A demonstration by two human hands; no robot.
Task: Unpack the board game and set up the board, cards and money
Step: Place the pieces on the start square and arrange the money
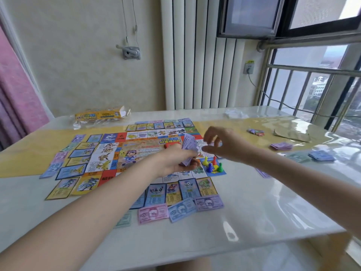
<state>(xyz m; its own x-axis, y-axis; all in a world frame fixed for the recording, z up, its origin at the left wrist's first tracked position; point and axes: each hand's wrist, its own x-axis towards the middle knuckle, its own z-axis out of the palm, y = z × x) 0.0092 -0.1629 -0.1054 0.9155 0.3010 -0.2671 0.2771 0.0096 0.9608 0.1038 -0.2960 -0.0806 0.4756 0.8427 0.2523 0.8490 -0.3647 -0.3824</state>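
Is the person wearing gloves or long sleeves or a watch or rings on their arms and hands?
No. Both forearms are bare as far as the picture shows, with no sleeves in view. The left hand and right hand have no gloves. No watch, bracelet or ring shows.

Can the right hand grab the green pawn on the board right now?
Probably yes. The right hand is empty and hovers just above and behind the green pawn, with nothing between them. The left hand holds a stack of paper money off to the side.
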